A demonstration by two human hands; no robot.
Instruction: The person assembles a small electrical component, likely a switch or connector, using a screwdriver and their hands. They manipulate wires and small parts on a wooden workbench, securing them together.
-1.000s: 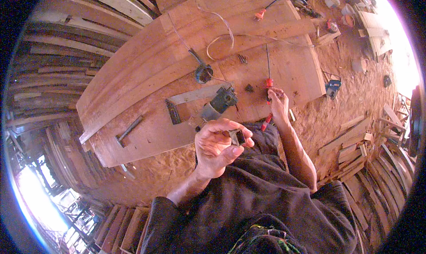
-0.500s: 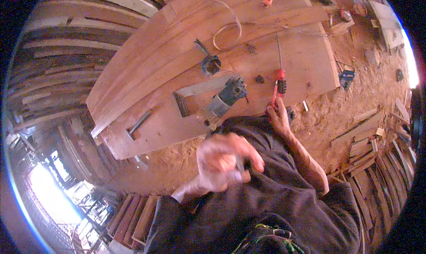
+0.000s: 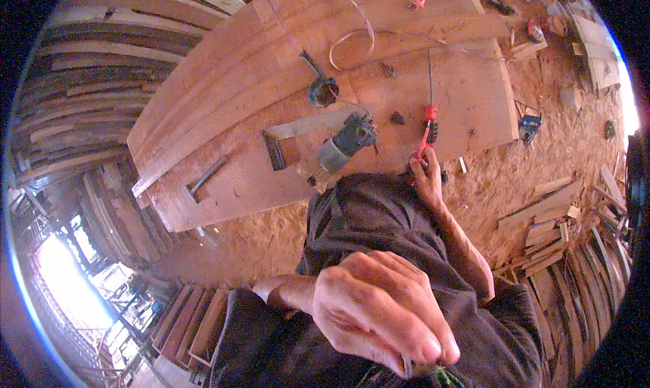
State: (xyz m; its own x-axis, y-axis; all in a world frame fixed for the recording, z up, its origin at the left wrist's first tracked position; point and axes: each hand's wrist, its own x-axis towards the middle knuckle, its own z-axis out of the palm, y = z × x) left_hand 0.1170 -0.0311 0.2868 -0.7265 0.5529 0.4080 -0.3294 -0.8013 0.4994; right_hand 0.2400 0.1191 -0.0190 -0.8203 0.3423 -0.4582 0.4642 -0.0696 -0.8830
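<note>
My left hand is raised close to the camera in front of my dark shirt, its fingers curled and pinched together. Whatever is between the fingertips is mostly hidden. At the near edge of the wooden board, my right hand has its fingers closed on a slim red-handled tool. Against its far end lies a red-handled screwdriver with a long thin shaft pointing away. Left of them rests a power tool's motor body, and beyond it a round dark tool part with a cable.
The wide board also carries a hammer, a metal angle piece, a small dark part and a red plug. A blue tool sits on the sawdust-covered ground. Stacked planks line the left.
My left hand has come up nearer the camera and to the right, its fingers now pinched. My right hand stays by the red-handled tool. The view has shifted slightly.
</note>
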